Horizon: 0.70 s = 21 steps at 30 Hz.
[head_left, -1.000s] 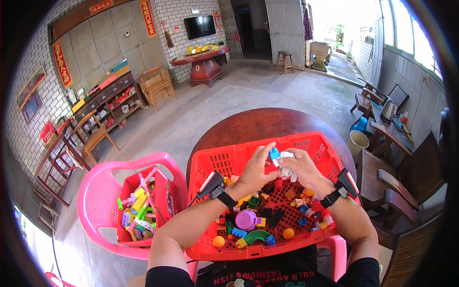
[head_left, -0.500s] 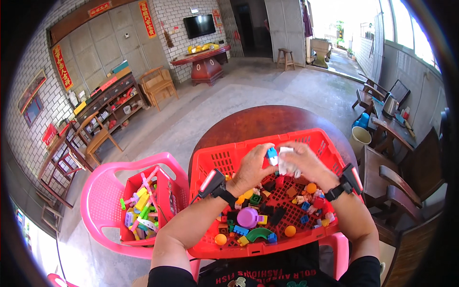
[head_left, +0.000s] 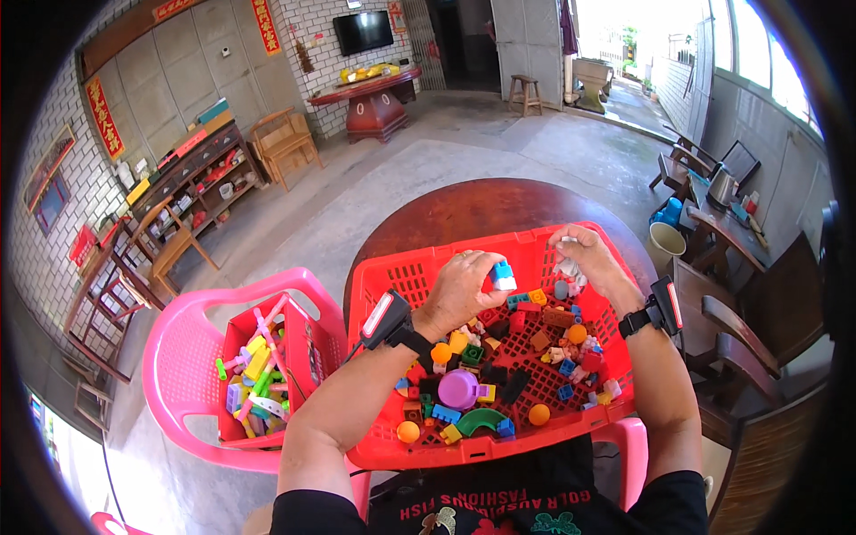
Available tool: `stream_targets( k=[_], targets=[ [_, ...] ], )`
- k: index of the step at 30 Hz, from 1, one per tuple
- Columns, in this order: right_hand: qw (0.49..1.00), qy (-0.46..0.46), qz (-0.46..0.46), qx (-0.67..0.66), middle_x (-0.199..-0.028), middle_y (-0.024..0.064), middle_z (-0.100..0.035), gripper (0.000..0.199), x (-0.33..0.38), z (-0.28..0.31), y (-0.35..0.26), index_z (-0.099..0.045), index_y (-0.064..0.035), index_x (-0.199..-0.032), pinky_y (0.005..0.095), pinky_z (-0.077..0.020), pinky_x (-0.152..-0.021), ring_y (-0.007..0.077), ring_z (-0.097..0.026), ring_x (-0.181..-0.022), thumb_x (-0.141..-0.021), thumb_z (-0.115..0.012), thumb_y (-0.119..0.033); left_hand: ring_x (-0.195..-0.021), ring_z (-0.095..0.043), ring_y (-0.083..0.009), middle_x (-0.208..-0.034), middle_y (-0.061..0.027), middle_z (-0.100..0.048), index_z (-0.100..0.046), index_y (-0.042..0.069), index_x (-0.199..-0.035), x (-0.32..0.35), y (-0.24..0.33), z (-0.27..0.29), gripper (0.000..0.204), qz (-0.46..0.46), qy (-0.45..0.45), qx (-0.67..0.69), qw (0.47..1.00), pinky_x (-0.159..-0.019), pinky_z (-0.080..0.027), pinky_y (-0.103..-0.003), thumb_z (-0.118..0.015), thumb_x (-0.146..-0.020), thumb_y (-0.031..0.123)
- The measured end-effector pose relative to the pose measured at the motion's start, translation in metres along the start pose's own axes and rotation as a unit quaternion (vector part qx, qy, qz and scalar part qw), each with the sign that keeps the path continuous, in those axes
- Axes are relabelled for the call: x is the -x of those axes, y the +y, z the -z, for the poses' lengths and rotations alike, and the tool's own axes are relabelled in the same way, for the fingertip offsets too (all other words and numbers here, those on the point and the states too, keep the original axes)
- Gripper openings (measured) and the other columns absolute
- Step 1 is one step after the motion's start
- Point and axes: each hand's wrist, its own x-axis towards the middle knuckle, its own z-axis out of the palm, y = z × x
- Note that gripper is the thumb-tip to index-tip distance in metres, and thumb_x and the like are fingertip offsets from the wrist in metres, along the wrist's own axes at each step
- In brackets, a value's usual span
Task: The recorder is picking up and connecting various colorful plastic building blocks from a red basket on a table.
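My left hand is above the far middle of a red plastic basket, with a small blue-and-white toy block pinched between thumb and fingers. Over the basket's far right corner is my right hand, its fingers closed on a crumpled white cloth that shows partly below them. Beneath my hands the basket holds many loose toy bricks, a purple toy cup, a green curved piece and several orange balls, one near the front.
The basket stands on a round wooden table. To the left, a pink plastic chair bears a red box of colourful toy pieces. Wooden chairs and a cream bucket are at the right.
My hands have moved apart. The right hand went to the right with the white cloth, away from the block. The left hand still holds the block and has shifted slightly left.
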Motion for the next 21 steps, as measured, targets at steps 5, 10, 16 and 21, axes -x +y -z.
stream_targets(
  k=[5, 10, 16, 21],
  targets=[
    [0.997, -0.003, -0.021, 0.07, -0.069, 0.0019, -0.056, 0.018, 0.003, 0.007, 0.009, -0.058, -0.0041, -0.085, 0.0224, -0.0427, -0.047, 0.0091, -0.054, -0.056, -0.087, -0.054, -0.022, -0.082, -0.058, -0.0306, -0.086, -0.0142, -0.059, -0.055, 0.003, -0.096, 0.0, -0.004, -0.006, 0.035, 0.004, -0.024, 0.034, 0.999, -0.072, -0.046, -0.038, -0.066, -0.066, 0.018],
    [0.982, -0.008, -0.132, 0.138, -0.062, 0.0016, -0.054, 0.035, 0.006, 0.008, -0.007, -0.058, -0.0034, -0.072, 0.0289, -0.0403, -0.038, 0.01, -0.051, -0.048, -0.085, -0.055, -0.035, -0.078, -0.06, -0.0261, -0.083, -0.0124, -0.06, -0.056, 0.003, -0.092, -0.005, -0.001, -0.005, 0.032, 0.044, -0.068, 0.044, 0.996, -0.068, -0.048, -0.035, -0.067, -0.067, 0.019],
    [0.854, -0.186, -0.074, 0.481, -0.071, 0.0169, -0.061, 0.016, 0.003, 0.005, 0.015, -0.061, 0.0006, -0.077, 0.0373, -0.0491, -0.053, 0.0273, -0.063, -0.066, -0.073, -0.056, -0.013, -0.075, -0.059, -0.0159, -0.094, -0.0073, -0.054, -0.044, 0.006, -0.117, 0.003, -0.022, -0.012, 0.036, 0.423, -0.062, 0.563, 0.708, -0.068, -0.051, -0.031, -0.049, -0.082, 0.001],
    [0.628, -0.326, -0.312, 0.634, -0.077, 0.0095, -0.067, 0.018, 0.006, 0.014, 0.059, -0.067, -0.0029, -0.081, 0.0377, -0.0504, -0.059, 0.0225, -0.066, -0.073, -0.073, -0.065, -0.019, -0.079, -0.057, -0.0159, -0.094, -0.008, -0.051, -0.041, 0.004, -0.119, -0.001, -0.025, -0.015, 0.039, 0.435, -0.054, 0.601, 0.668, -0.071, -0.052, -0.033, -0.048, -0.081, -0.004]
  ],
)
